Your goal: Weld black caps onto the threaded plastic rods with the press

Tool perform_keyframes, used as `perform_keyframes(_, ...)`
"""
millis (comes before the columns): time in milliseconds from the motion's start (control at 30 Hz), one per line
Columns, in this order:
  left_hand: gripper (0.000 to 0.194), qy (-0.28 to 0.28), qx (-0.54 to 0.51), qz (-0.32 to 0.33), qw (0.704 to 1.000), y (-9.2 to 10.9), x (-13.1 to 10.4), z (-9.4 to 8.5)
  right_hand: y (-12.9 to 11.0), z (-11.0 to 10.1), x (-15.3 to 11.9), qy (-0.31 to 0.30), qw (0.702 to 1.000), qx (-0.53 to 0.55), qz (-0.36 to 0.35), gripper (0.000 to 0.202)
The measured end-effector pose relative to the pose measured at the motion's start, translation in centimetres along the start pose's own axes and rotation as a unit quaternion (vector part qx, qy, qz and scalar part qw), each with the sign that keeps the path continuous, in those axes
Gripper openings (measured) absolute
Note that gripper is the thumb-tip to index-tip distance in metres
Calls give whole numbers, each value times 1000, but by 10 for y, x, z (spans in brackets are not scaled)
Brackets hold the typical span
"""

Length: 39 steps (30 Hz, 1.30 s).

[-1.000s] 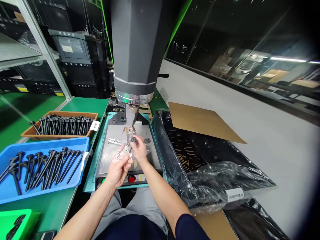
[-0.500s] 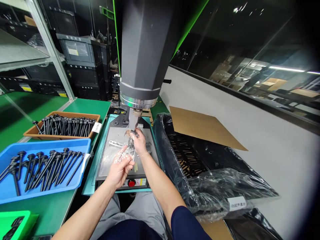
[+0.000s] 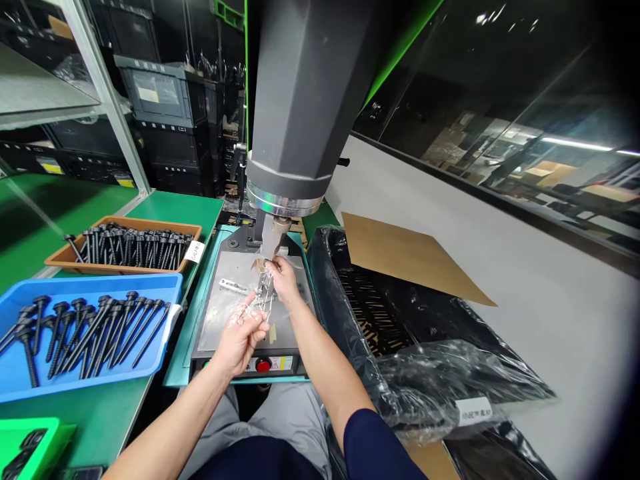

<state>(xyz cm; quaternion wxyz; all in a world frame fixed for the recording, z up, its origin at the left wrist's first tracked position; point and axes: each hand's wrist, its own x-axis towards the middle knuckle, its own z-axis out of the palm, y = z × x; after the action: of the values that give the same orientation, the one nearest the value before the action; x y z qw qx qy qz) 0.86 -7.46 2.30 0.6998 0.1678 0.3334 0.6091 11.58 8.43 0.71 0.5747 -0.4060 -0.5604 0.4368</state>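
My left hand [image 3: 241,337] pinches the near end of a clear plastic bag [image 3: 257,301] that holds a black part. My right hand [image 3: 284,280] grips the far end of the same bag and holds it up under the brass-coloured tip [image 3: 273,235] of the big grey press head [image 3: 305,107]. The bag hangs stretched between both hands above the machine's grey metal plate [image 3: 225,313]. A small metal fixture [image 3: 231,286] lies on that plate to the left of the bag.
A blue tray [image 3: 145,363] and a brown tray [image 3: 65,257] of several black long-stemmed parts sit on the green bench at left. A red button [image 3: 263,365] is on the machine's front. Black trays in plastic wrap [image 3: 425,373] and a cardboard sheet [image 3: 400,253] lie at right.
My right hand has moved away from me, carrying the bag's far end up to the press tip. My left hand stayed near the plate's front. The camera view tilted slightly.
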Motion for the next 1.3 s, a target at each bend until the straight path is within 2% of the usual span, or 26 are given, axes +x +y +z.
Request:
perform_keyframes(133,81,-2,6,-1,1000,-4,1,-4,3,2,0,23,999,8,43,38)
perform_keyframes(233,79,-1,9,-4,1000,-5,1,-6,6,1,-4,10,997,37,65,45)
perform_keyframes(367,79,7,13,-6,1000,-8,1,-9,14,-9,-17,24,986,140,91,52)
perform_keyframes(533,81,7,61,4,998,-15,3,-15,24,-44,-36,60,919,336,197,40)
perform_keyframes(633,88,0,102,9,995,-18,3,-18,21,-71,-43,44,890,386,239,54)
perform_keyframes(700,91,-5,123,13,992,-18,3,-18,16,-85,-44,24,893,374,251,66)
perform_keyframes(800,96,-14,147,22,989,-19,2,-19,7,-95,-42,5,919,304,251,56)
perform_keyframes(833,98,-16,153,25,988,-20,1,-19,4,-96,-42,7,930,276,242,53)
perform_keyframes(967,102,-21,176,39,983,-23,1,-21,0,-92,-41,46,963,199,175,66)
perform_keyframes(1133,103,-21,205,65,976,-25,3,-23,0,-90,-47,95,968,178,152,59)
perform_keyframes(1300,100,-16,217,69,974,-25,5,-25,2,-89,-51,103,965,185,153,57)
